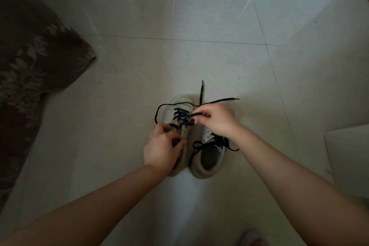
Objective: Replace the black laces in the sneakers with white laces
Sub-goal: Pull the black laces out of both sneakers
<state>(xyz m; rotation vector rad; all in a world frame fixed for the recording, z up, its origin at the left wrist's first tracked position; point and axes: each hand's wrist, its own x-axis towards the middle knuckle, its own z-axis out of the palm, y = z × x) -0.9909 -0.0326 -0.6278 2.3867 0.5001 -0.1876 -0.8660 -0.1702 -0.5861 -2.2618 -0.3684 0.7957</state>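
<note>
Two bare forearms reach down and forward from the bottom of the view toward a pair of pale sneakers standing side by side on the tiled floor (219,26), toes pointing away.

Nearest is the right sneaker (207,158), its dark opening facing up and its black lace (214,143) tied in a loose bow over the tongue, one end trailing off to the right. The right forearm crosses above its front half.

Just beside it, the left sneaker (177,114) is partly covered at the heel by the left hand (161,146), whose fingers are curled in a grip on the tongue and collar of that shoe.

A little farther on, the right hand (214,120) hovers over the gap between the two shoes, with thumb and fingers pinching a narrow grip on a strand of the untied lace (181,115) that threads the left sneaker's eyelets. That lace is slack: one length loops out to the left of the toe and curves back toward the left hand, and two loose ends stretch out on the floor past the right hand, one pointing away, one off to the right.

To the far left lies a dark patterned fabric (30,62), draped down to the floor. At the right edge sits a pale flat object (349,156), too dim to identify.
</note>
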